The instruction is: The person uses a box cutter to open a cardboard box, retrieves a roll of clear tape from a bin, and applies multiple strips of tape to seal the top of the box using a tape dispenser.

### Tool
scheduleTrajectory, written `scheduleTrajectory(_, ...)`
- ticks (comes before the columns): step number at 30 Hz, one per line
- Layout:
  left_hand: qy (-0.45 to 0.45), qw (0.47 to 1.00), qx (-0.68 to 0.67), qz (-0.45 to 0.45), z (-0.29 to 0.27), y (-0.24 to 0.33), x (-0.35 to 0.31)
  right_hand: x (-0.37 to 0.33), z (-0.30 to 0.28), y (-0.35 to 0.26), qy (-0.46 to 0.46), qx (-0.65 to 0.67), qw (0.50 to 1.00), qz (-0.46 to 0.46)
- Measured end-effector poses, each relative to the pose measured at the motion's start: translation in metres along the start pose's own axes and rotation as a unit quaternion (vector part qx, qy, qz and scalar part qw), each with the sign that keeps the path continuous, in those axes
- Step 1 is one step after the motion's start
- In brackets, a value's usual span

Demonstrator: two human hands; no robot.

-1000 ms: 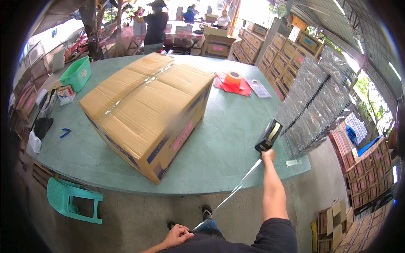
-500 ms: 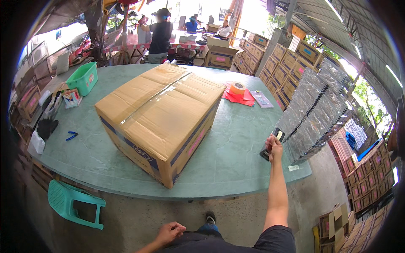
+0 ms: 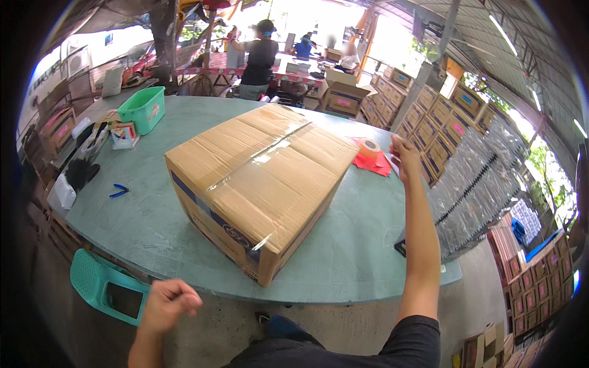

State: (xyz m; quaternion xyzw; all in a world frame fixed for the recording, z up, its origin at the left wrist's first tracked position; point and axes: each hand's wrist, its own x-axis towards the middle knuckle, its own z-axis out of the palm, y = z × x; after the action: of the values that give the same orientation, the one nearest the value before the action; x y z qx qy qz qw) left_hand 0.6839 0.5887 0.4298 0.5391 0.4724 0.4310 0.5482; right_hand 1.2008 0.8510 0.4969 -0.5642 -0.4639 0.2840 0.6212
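Note:
A large taped cardboard box stands on the green table, with shiny clear tape along its top seam and over its near corner. My right hand is stretched over the table's right side, thumb and fingers apart and slightly bent, with nothing visible in it. It is nearest to an orange-edged tape roll lying on red sheets. A black object on the table is mostly hidden by my right forearm. My left hand hovers before the table's near edge, fingers curled in and seemingly holding nothing.
Tall stacks of clear-wrapped goods stand at the table's right end. On the left are a green bin, blue pliers and a black glove-like item. A teal stool stands at the near left. People work beyond the table.
My right hand has left the black object and moved farther out, toward the tape roll. My left hand has risen and moved left. The whole view has shifted slightly.

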Motion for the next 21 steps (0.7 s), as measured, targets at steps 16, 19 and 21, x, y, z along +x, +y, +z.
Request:
scheduleTrajectory(16, 0.153, 0.987, -0.041, 0.016, -0.020, 0.039, 0.115, 0.174, 0.182, 0.062, -0.138, -0.106, 0.983, 0.057)
scheduleTrajectory(19, 0.156, 0.987, -0.035, 0.004, -0.020, 0.035, 0.125, 0.183, 0.188, 0.078, -0.179, -0.146, 0.968, 0.103)
scheduleTrajectory(21, 0.155, 0.988, -0.003, -0.006, -0.023, 0.028, 0.123, 0.182, 0.196, 0.093, -0.219, -0.182, 0.948, 0.139)
